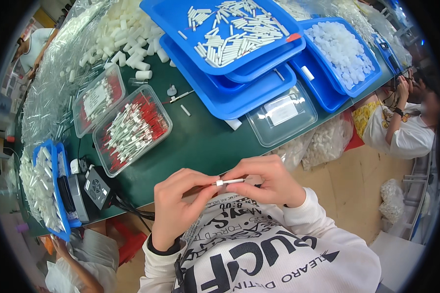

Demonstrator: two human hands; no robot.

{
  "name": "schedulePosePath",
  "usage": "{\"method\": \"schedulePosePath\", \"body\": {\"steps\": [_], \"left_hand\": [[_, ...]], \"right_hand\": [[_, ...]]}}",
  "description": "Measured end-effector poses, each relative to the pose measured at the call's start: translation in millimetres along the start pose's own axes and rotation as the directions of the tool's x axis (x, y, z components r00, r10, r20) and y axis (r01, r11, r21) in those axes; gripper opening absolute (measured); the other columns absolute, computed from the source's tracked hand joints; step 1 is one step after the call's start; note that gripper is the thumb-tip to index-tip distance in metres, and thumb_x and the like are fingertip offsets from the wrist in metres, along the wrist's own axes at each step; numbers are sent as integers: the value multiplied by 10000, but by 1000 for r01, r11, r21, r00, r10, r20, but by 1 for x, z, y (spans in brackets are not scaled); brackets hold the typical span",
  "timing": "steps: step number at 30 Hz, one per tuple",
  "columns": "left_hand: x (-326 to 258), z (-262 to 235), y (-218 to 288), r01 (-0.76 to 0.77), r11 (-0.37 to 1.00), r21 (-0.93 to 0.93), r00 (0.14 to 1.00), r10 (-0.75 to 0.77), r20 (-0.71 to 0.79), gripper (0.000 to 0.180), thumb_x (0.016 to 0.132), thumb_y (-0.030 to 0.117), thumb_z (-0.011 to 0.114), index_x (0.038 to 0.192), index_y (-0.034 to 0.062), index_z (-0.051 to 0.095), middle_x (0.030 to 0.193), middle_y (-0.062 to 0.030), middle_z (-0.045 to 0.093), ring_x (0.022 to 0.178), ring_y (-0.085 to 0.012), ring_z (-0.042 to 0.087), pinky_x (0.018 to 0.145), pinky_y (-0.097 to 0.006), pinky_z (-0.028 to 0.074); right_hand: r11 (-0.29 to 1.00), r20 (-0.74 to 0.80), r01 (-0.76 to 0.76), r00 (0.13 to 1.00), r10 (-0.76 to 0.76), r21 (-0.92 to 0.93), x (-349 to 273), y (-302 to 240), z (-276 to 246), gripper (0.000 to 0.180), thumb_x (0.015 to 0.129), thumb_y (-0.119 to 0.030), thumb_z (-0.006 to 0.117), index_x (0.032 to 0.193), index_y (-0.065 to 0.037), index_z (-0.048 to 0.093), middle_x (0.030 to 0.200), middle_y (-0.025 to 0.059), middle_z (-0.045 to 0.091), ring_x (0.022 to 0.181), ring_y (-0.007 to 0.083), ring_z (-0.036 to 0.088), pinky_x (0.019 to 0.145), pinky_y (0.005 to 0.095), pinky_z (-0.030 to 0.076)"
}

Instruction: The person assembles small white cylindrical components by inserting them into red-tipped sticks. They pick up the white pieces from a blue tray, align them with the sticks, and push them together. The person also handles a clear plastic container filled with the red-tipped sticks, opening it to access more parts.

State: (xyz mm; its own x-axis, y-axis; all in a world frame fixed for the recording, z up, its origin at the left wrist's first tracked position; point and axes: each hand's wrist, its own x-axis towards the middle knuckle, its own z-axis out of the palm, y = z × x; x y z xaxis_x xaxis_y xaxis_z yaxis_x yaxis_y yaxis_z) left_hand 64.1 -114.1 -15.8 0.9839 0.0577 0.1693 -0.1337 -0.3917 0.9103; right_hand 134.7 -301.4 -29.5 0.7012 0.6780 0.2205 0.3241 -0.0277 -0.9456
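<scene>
Close to my chest, at the table's near edge, both hands meet on a thin white stick (233, 181) with a small wider white piece at its left end. My left hand (183, 198) is closed, thumb and forefinger pinching by the wider end. My right hand (271, 178) pinches the stick's other end between thumb and fingers. Left of my hands, a clear plastic tub (167, 128) holds many similar white sticks with red wire-like ends. Beyond it stands a second clear tub (76, 119) with like pieces and a white label.
Stacked blue trays (208, 90) stand ahead, the top one full of white sticks. A clear lid (259, 132) lies beside them. At the right, a blue tray (376, 73) holds white translucent pieces. A black box with a fan grille (98, 188) sits left. People work at both sides.
</scene>
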Motion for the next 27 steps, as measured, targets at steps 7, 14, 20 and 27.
{"method": "schedulePosePath", "body": {"steps": [7,14,20,27], "left_hand": [[41,6,30,-62,981,184,988,34,152,502,711,116,764,1161,11,568,1042,-116,633,900,-177,613,756,-270,478],[117,14,25,208,902,-378,951,-277,-137,694,798,103,681,1343,-91,298,1254,-224,449,924,-184,595,732,-289,505],[192,21,-38,317,842,-437,853,-454,-256,544,852,153,572,1299,-61,348,1116,-186,577,804,-241,650,666,-344,549],[210,-7,-29,355,886,-297,900,-410,-149,403,757,83,543,1132,-50,478,928,-158,617,683,-253,655,561,-397,580]], "right_hand": [[919,-97,-122,991,92,-376,14,-12,-71,103,833,-106,642,875,-13,659,732,103,659,633,186,641,581,277,488],[992,-432,-71,902,17,-109,42,-9,-155,158,928,-132,542,954,21,572,756,83,661,685,91,594,643,216,461],[998,-475,-58,879,39,-26,40,18,-153,177,963,-166,453,910,-10,519,718,70,623,667,90,572,646,215,441],[1000,-435,-15,901,6,-17,30,8,-170,265,967,-200,376,791,-27,474,664,62,568,614,123,544,626,244,441]]}}
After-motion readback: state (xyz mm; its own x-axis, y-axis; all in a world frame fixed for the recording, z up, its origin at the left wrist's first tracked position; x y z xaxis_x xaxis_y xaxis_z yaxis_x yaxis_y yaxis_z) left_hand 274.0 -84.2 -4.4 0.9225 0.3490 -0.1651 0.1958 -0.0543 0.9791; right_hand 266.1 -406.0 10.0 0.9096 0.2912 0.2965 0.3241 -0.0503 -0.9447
